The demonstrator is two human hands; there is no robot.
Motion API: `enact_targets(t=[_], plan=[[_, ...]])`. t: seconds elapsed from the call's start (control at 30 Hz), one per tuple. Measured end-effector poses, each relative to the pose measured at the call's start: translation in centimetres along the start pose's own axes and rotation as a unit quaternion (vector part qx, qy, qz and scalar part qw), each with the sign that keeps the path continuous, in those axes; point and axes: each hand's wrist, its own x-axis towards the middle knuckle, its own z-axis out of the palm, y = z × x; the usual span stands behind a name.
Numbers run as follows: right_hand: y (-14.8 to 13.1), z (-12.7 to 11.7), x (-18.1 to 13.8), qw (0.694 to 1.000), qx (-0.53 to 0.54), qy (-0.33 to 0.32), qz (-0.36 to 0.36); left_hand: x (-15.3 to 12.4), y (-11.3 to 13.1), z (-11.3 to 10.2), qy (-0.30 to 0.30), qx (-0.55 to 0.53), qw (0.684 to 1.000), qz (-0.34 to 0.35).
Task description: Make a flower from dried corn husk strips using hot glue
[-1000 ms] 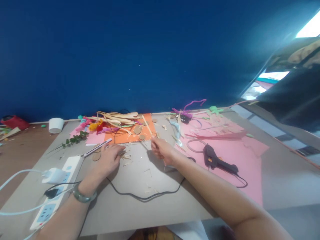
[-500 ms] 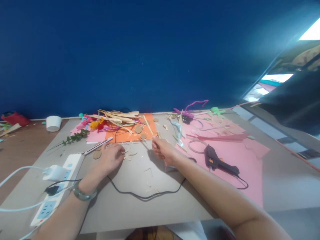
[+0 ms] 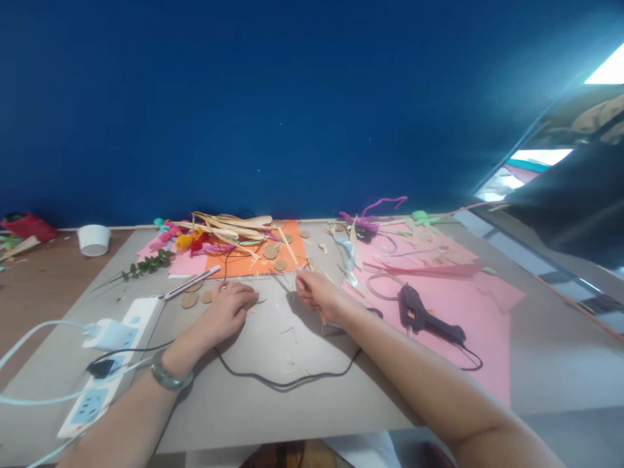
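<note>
Around the middle of the grey board (image 3: 244,416), taken as the centre of a clock face, the person's two hands work apart. At two o'clock the right hand (image 3: 316,296) is curled into a fist, apparently pinching the near end of a pale stick (image 3: 287,247), which slants up toward twelve over the orange sheet (image 3: 231,264). At ten the left hand (image 3: 227,311) lies palm down, fingers reaching out loosely, with a small dark scrap (image 3: 261,300) at its tips; whether anything lies under the palm cannot be told. Beyond it, also toward ten, sit a slim white tool (image 3: 192,283) and a wooden disc (image 3: 190,299). A glue gun (image 3: 410,305) rests at three on pink paper (image 3: 472,364), and a black cord (image 3: 283,388) curves through six.

The step in hand seems to be tidying or sorting scraps with the left hand while the right steadies the stick. The next move probably calls for a light fingertip touch on the left and an unchanged pinch on the right, with wrists kept clear of the cord.
</note>
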Motion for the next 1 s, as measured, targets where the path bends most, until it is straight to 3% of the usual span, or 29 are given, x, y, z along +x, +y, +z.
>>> enact_targets(t=[0.2, 0.43, 0.73, 0.9, 1.0], plan=[[-0.2, -0.1, 0.0, 1.0, -0.009, 0.004, 0.006, 0.1, 0.6, -0.8, -0.02, -0.026, 0.999, -0.002], [-0.1, -0.1, 0.0, 1.0, -0.016, 0.012, 0.002, 0.1, -0.4, -0.4, 0.061, -0.043, 0.993, -0.092], [0.0, -0.3, -0.1, 0.995, -0.092, 0.028, -0.034, 0.1, 0.4, -0.1, 0.019, -0.068, 0.997, -0.009], [-0.1, -0.5, -0.3, 0.942, -0.278, 0.088, -0.166, -0.2, 1.1, 0.0, 0.034, -0.056, 0.998, 0.02], [-0.4, -0.4, -0.7, 0.914, -0.351, 0.076, -0.188, -0.5, 2.0, 0.7, 0.008, -0.063, 0.996, 0.064]])
